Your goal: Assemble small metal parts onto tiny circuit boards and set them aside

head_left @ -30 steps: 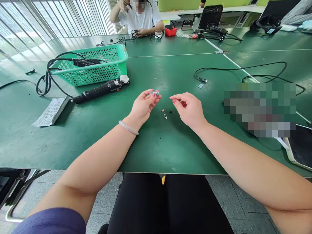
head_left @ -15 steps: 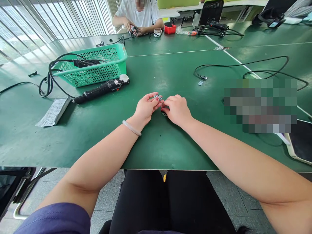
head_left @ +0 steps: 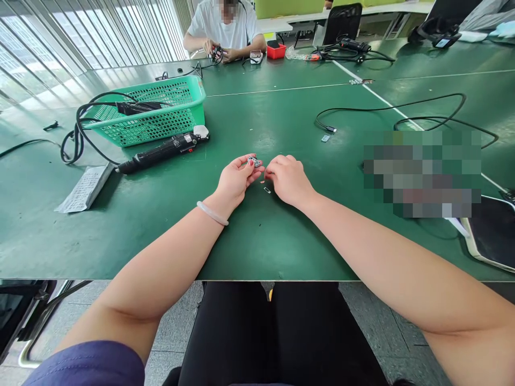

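My left hand [head_left: 235, 177] is closed in a pinch on a small silvery metal part [head_left: 254, 161], held up between thumb and fingertips just above the table. Close by on the right, my right hand [head_left: 288, 177] has its fingers curled and pressed together, the fingertips near those of the left. Whatever they hold is hidden or too small to name. Below the right fingertips a tiny rectangular piece with a light outline [head_left: 267, 190] lies on the green table [head_left: 257, 241].
To the left are a green basket [head_left: 161, 128] with cables, a black electric screwdriver [head_left: 161, 153] and a folded paper [head_left: 86, 187]. A cable [head_left: 362, 109] and small chip-like piece [head_left: 325, 138] lie right, near a dark tablet-like object [head_left: 494, 230]. Across sits a person [head_left: 225, 32].
The small rectangular piece, before partly covered by my right fingers, now shows uncovered on the table. The right fingers have drawn up from it slightly. My left hand still holds the metal part.
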`<state>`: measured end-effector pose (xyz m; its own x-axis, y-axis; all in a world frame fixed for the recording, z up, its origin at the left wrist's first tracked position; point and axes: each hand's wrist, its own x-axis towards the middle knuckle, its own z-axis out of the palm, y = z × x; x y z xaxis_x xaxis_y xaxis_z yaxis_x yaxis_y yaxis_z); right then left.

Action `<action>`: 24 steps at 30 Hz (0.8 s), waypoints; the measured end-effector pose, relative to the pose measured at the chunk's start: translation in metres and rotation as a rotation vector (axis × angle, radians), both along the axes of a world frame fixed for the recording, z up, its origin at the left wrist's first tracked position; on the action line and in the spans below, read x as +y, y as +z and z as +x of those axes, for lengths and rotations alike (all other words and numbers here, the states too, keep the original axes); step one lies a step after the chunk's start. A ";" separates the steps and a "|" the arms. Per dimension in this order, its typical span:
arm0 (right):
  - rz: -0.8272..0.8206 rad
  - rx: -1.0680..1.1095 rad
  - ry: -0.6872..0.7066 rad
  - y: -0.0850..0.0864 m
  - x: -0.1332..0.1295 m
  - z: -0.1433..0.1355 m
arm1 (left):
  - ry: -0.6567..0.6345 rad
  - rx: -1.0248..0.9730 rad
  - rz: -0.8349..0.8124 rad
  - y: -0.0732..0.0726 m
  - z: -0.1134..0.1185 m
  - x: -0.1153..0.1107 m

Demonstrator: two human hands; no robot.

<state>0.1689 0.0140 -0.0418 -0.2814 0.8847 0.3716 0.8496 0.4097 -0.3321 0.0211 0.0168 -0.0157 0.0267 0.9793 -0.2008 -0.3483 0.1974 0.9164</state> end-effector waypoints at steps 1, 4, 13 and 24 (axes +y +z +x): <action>-0.002 0.035 -0.012 0.001 0.000 0.001 | 0.004 -0.001 0.001 0.000 0.000 0.000; -0.018 0.064 -0.007 0.001 0.001 0.002 | 0.016 -0.009 0.007 0.002 -0.001 0.000; 0.009 -0.058 0.061 -0.006 0.001 -0.002 | -0.044 0.022 0.003 0.001 0.000 0.000; 0.067 0.411 0.088 0.019 -0.005 0.015 | -0.281 0.095 -0.018 0.007 -0.001 -0.008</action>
